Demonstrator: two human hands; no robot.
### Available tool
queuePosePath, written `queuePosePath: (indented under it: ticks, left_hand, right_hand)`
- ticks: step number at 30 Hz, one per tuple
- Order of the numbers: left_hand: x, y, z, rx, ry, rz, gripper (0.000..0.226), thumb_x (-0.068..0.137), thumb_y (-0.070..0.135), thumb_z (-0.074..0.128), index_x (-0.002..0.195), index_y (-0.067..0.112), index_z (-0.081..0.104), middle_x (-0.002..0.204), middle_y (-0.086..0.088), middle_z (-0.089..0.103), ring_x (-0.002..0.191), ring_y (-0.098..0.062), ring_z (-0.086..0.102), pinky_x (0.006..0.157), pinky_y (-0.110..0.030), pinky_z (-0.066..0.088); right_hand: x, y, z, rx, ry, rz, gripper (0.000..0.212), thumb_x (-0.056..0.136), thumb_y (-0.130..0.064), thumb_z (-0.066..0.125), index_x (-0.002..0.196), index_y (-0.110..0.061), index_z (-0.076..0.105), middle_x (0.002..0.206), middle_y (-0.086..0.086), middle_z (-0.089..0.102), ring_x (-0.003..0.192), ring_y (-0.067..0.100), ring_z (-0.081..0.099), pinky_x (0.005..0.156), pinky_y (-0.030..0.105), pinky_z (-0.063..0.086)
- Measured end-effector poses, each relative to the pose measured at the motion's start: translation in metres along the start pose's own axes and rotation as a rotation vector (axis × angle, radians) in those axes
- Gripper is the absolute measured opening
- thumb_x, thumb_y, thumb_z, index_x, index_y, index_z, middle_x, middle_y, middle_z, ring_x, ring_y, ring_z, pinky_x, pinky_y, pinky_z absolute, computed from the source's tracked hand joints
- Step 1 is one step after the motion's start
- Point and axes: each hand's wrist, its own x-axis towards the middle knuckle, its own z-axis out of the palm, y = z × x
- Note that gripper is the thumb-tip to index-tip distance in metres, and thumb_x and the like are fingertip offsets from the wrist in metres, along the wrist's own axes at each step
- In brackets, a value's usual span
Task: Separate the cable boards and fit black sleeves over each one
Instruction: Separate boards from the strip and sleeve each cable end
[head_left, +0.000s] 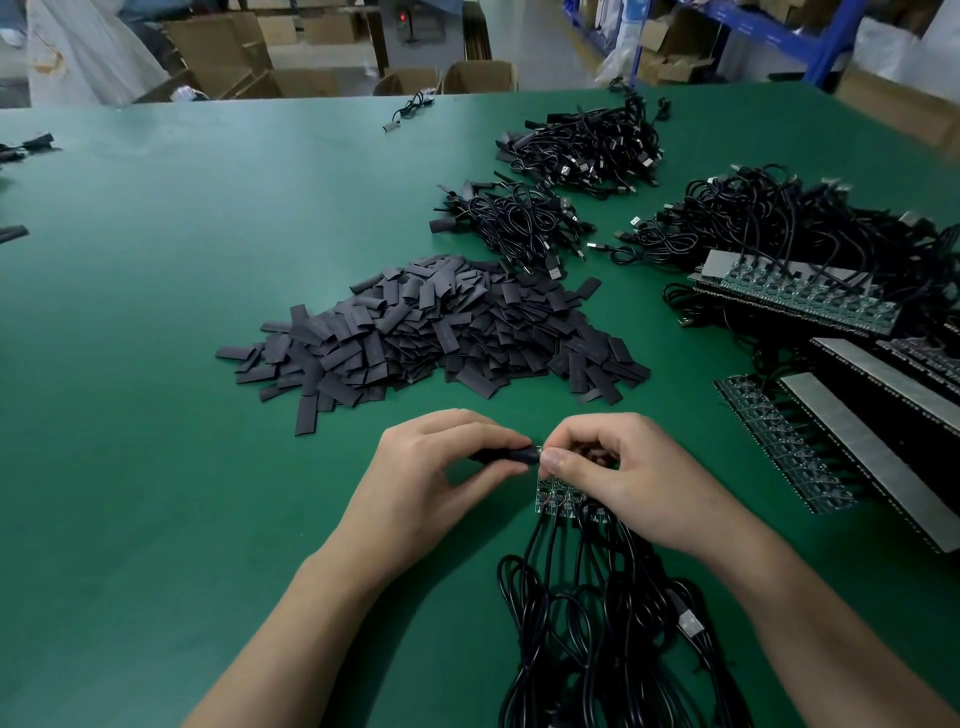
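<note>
Pinching a black sleeve (501, 456) in the left hand (441, 467), with the right hand (623, 478) gripping the joined green boards (558, 499) low over the table (208, 260), apparently to line them up, the spare sleeves (431, 332) piled close behind.

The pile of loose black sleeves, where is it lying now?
Head view: the sleeve pile lies at the centre of the green table, just beyond the left hand and right hand, with cable bundles behind it.

Cardboard boxes (483, 80), blue shelving (836, 41)
</note>
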Motion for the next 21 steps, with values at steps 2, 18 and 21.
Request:
queuePosePath:
  ticks: [2, 18, 21]
  left_hand:
    - [-0.0001, -0.0011, 0.0001, -0.003, -0.001, 0.001, 0.015, 0.089, 0.020, 0.080, 0.102, 0.014, 0.080, 0.098, 0.010, 0.075, 0.089, -0.002, 0.070, 0.082, -0.027, 0.057]
    - [0.0023, 0.0071, 0.0018, 0.015, 0.307, -0.162, 0.025, 0.081, 0.023, 0.082, 0.104, 0.015, 0.080, 0.095, 0.010, 0.075, 0.082, -0.002, 0.069, 0.079, -0.014, 0.052]
    - [0.0021, 0.0085, 0.0039, 0.018, 0.303, -0.152, 0.023, 0.083, 0.022, 0.080, 0.105, 0.014, 0.081, 0.096, 0.009, 0.076, 0.082, -0.002, 0.069, 0.078, -0.013, 0.052]
  right_hand:
    - [0.0007, 0.0005, -0.0003, -0.001, 0.005, 0.001, 0.020, 0.099, -0.032, 0.067, 0.080, -0.034, 0.073, 0.067, -0.016, 0.063, 0.061, -0.002, 0.051, 0.061, 0.013, 0.041]
    - [0.0061, 0.0079, 0.0031, 0.357, -0.001, 0.041, 0.019, 0.094, -0.038, 0.064, 0.091, -0.029, 0.080, 0.073, -0.004, 0.070, 0.069, 0.008, 0.063, 0.069, 0.020, 0.051]
    - [0.0068, 0.0087, 0.0060, 0.377, 0.006, 0.040, 0.019, 0.093, -0.042, 0.066, 0.092, -0.029, 0.080, 0.074, -0.003, 0.071, 0.068, 0.008, 0.064, 0.069, 0.019, 0.052]
